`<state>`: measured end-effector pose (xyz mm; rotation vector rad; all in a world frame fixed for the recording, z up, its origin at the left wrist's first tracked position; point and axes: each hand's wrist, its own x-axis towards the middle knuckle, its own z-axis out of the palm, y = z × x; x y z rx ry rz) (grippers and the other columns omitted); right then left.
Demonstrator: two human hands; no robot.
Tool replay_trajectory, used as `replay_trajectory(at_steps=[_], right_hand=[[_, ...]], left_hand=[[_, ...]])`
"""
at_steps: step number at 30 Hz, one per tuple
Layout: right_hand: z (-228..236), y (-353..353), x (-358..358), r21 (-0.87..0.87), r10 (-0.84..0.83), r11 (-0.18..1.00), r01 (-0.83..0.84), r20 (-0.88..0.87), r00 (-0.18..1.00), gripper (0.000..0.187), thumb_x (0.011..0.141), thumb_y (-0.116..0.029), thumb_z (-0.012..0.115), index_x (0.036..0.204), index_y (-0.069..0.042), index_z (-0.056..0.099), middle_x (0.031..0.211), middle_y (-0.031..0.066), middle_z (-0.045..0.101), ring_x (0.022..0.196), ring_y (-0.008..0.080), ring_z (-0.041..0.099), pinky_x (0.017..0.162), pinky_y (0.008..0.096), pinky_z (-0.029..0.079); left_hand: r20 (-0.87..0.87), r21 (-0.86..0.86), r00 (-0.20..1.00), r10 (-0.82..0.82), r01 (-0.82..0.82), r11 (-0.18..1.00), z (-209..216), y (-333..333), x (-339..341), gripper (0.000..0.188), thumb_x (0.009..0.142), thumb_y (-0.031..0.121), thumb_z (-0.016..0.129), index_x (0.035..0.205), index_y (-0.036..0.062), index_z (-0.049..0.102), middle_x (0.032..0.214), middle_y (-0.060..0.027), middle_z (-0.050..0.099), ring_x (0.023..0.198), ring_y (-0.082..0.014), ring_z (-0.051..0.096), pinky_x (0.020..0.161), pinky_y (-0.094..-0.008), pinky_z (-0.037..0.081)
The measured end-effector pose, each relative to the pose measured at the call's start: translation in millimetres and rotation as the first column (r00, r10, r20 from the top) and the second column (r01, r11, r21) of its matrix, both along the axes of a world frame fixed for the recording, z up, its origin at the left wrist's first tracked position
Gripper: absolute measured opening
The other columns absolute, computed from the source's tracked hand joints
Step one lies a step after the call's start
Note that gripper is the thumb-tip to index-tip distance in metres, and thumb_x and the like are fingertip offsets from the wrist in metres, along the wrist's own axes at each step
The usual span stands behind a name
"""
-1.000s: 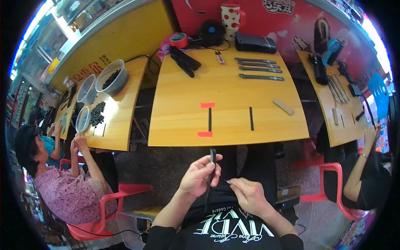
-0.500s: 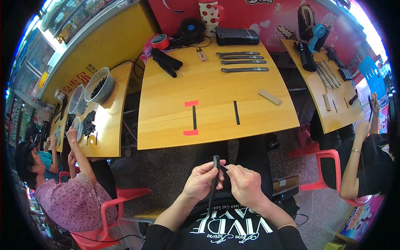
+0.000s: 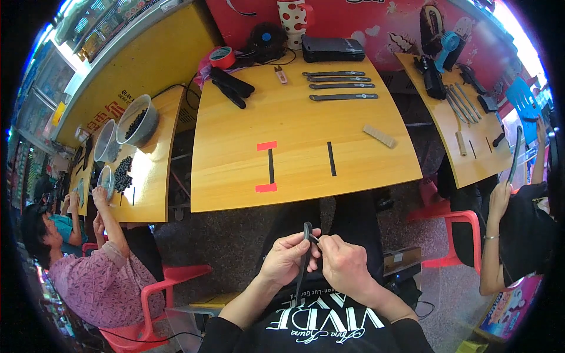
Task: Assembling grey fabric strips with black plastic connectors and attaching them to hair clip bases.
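My left hand is closed around a dark, narrow strap, pinching it between thumb and fingers. The strap's upper end is bent over and pokes up above the fingers, while its tail hangs down in front of my shirt. Close against it on the right, my right hand is closed, palm down. A thin, light-coloured pointed piece sticks out from its fingertips and meets the strap; its kind is too small to make out. Both hands are above my lap, off the near edge of the table.
Several finished-looking dark straps lie in a row at the back. Near them are thread snips, red tape and a black pouch. A beige block and black strips are farther forward. Co-workers sit on both sides.
My right hand has shifted slightly left, and the thin piece now reaches the strap. At the right, a co-worker has lifted a long dark strip higher. The whole view has shifted slightly.
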<state>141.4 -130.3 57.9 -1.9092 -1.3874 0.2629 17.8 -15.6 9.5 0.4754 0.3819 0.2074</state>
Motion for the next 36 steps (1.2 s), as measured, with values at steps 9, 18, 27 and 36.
replay_trajectory(at_steps=[9, 18, 27, 36], right_hand=[[-9, -3, 6, -0.017, 0.029, 0.999, -0.027, 0.158, 0.987, 0.013, 0.073, -0.003, 0.062, 0.084, -0.005, 0.055, 0.068, 0.0082, 0.055, 0.057, 0.0241, 0.061, 0.048, 0.0341, 0.046], [-10, -6, 10, -0.107, 0.114, 0.991, -0.081, 0.35, 0.93, 0.014, 0.07, -0.008, 0.059, 0.083, -0.004, 0.055, 0.064, 0.0056, 0.053, 0.053, 0.0191, 0.06, 0.046, 0.0306, 0.045], [-10, -4, 4, -0.134, 0.067, 0.991, -0.017, 0.372, 0.926, 0.013, 0.069, -0.006, 0.059, 0.08, -0.005, 0.055, 0.063, 0.0061, 0.053, 0.052, 0.0197, 0.059, 0.045, 0.0312, 0.044], [-31, -4, 16, 0.101, 0.085, 0.992, -0.081, -0.033, 0.996, 0.015, 0.07, 0.0, 0.059, 0.082, -0.007, 0.055, 0.065, 0.0085, 0.055, 0.055, 0.0282, 0.06, 0.047, 0.038, 0.047]], left_hand=[[-0.085, 0.129, 0.996, 0.027, -0.016, 0.992, -4, -2, 1, 0.029, 0.094, 0.01, 0.056, 0.121, -0.0013, 0.058, 0.083, -0.0107, 0.066, 0.062, -0.0172, 0.064, 0.056, -0.0263, 0.054], [-0.298, 0.493, 0.945, 0.134, 0.032, 0.869, 5, -2, -2, 0.019, 0.091, 0.013, 0.064, 0.106, 0.0023, 0.067, 0.071, -0.0022, 0.064, 0.052, -0.0046, 0.055, 0.044, -0.0174, 0.043], [-0.345, 0.622, 0.921, 0.184, 0.077, 0.779, 8, -8, 0, 0.012, 0.091, 0.011, 0.062, 0.098, 0.0028, 0.069, 0.069, -0.0002, 0.062, 0.051, -0.0022, 0.051, 0.044, -0.0161, 0.039], [-0.339, 0.593, 0.94, 0.018, 0.199, 0.78, 11, 4, 1, 0.013, 0.091, 0.011, 0.064, 0.098, 0.0015, 0.068, 0.066, 0.001, 0.059, 0.051, -0.0016, 0.048, 0.044, -0.0166, 0.038]])
